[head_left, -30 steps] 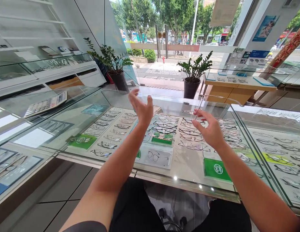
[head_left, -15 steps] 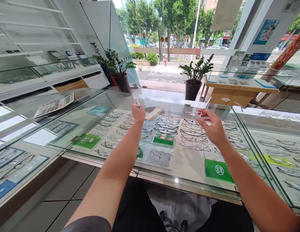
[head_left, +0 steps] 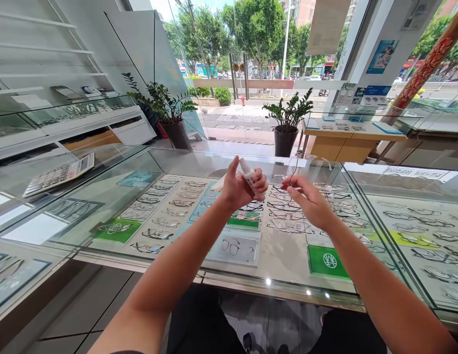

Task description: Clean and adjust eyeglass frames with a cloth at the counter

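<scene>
My left hand (head_left: 239, 191) is wrapped round a small white spray bottle (head_left: 247, 170), its fingers closed and the thumb pointing up. The bottle tilts, with its nozzle toward the upper left. Close by on the right, my right hand (head_left: 306, 196) pinches a thin-rimmed pair of eyeglasses (head_left: 295, 164) by a temple arm. Their lenses are hard to make out against the bright background. Beside my left hand a pale cloth (head_left: 217, 185) lies on the glass counter (head_left: 199, 164), partly hidden by the hand.
Below the glass lie rows of eyeglass frames (head_left: 286, 216) and a green display block (head_left: 329, 260). A large calculator (head_left: 61, 174) rests on the left counter. Potted plants (head_left: 286, 140) stand beyond the counter, before glass doors. A wooden display table (head_left: 339, 142) is at the back right.
My left hand has lifted the spray bottle from the far side of the counter and brought it right, near the eyeglasses. My right hand still holds the glasses. The view has shifted slightly.
</scene>
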Action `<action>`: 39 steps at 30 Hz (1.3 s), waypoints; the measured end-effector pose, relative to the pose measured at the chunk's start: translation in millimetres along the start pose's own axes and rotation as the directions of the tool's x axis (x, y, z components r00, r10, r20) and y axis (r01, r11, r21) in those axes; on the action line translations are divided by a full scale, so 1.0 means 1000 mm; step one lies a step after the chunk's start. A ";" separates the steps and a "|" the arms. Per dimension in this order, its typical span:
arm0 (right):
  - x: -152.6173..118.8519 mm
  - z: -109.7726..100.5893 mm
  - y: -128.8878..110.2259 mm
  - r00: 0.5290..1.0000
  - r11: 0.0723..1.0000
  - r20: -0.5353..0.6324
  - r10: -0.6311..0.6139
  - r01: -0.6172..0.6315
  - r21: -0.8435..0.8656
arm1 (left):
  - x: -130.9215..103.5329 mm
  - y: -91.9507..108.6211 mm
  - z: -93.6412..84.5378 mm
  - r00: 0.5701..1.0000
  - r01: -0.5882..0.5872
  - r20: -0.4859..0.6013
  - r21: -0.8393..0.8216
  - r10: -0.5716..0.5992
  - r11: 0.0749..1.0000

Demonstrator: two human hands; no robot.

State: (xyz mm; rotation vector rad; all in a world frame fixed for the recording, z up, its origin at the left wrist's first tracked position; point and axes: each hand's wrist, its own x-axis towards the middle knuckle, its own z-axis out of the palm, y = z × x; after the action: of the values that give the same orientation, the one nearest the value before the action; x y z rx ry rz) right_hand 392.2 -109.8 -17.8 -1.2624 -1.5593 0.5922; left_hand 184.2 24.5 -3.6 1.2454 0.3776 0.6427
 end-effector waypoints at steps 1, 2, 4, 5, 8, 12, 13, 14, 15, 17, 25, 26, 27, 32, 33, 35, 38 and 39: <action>-0.001 0.001 -0.001 1.000 1.000 0.024 0.002 -0.002 0.020 | 0.000 -0.003 0.004 0.999 0.028 0.032 -0.013 -0.028 1.000; -0.001 0.002 -0.002 0.999 0.999 0.048 0.005 -0.007 0.041 | 0.000 -0.006 0.006 0.998 0.044 0.053 -0.020 -0.042 0.999; -0.002 0.004 -0.003 0.996 0.996 0.093 0.013 -0.021 0.083 | 0.003 -0.014 0.007 0.998 0.034 0.057 0.000 -0.034 0.999; -0.003 0.005 -0.004 0.993 0.994 0.115 0.016 -0.027 0.102 | 0.005 -0.018 0.007 0.999 0.010 0.037 0.028 -0.011 1.000; -0.005 0.008 -0.005 0.985 0.990 0.169 0.021 -0.044 0.134 | 0.010 -0.027 0.006 0.995 -0.069 -0.060 0.142 0.078 0.987; -0.006 0.010 -0.006 0.975 0.987 0.220 0.009 -0.044 0.152 | 0.012 -0.031 0.008 0.989 -0.081 -0.102 0.262 0.111 0.962; -0.006 0.010 -0.006 0.973 0.987 0.229 0.004 -0.041 0.156 | 0.012 -0.031 0.008 0.989 -0.081 -0.099 0.282 0.113 0.956; -0.007 0.010 -0.005 0.972 0.986 0.236 -0.001 -0.039 0.161 | 0.012 -0.031 0.008 0.989 -0.083 -0.095 0.294 0.115 0.952; -0.007 0.010 -0.005 0.970 0.986 0.241 -0.005 -0.036 0.164 | 0.012 -0.031 0.008 0.989 -0.086 -0.088 0.300 0.117 0.950; -0.006 0.009 -0.005 0.968 0.985 0.251 -0.013 -0.030 0.168 | 0.010 -0.031 0.009 0.990 -0.094 -0.070 0.308 0.121 0.947; -0.004 0.005 -0.005 0.977 0.979 0.213 0.005 -0.048 0.197 | 0.008 -0.029 0.009 0.988 -0.128 -0.050 0.280 0.148 0.951; -0.003 0.004 -0.005 0.982 0.975 0.186 0.012 -0.053 0.217 | 0.007 -0.029 0.009 0.988 -0.130 -0.041 0.298 0.149 0.946; -0.002 0.003 -0.004 0.988 0.970 0.156 0.019 -0.056 0.238 | 0.007 -0.028 0.009 0.988 -0.132 -0.030 0.320 0.149 0.938; 0.003 -0.002 0.008 0.998 0.951 0.037 0.048 -0.057 0.305 | 0.004 -0.028 0.013 0.989 -0.146 0.059 0.454 0.134 0.879; 0.004 -0.003 0.010 0.998 0.948 0.033 0.059 -0.066 0.311 | 0.003 -0.028 0.014 0.990 -0.143 0.070 0.475 0.125 0.868; 0.005 -0.003 0.014 0.996 0.942 0.039 0.078 -0.086 0.323 | 0.002 -0.029 0.015 0.990 -0.137 0.084 0.504 0.109 0.853; 0.005 -0.001 0.015 0.996 0.936 0.053 0.075 -0.089 0.342 | 0.001 -0.031 0.017 0.990 -0.142 0.092 0.525 0.110 0.839; 0.005 0.000 0.015 0.996 0.935 0.053 0.069 -0.083 0.344 | 0.001 -0.031 0.018 0.990 -0.142 0.092 0.526 0.109 0.839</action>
State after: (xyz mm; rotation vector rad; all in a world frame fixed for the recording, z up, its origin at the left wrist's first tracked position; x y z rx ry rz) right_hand 398.6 -100.6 -28.4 -1.0488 -1.3689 0.9049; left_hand 202.8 6.4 -27.5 1.8318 0.4444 0.6316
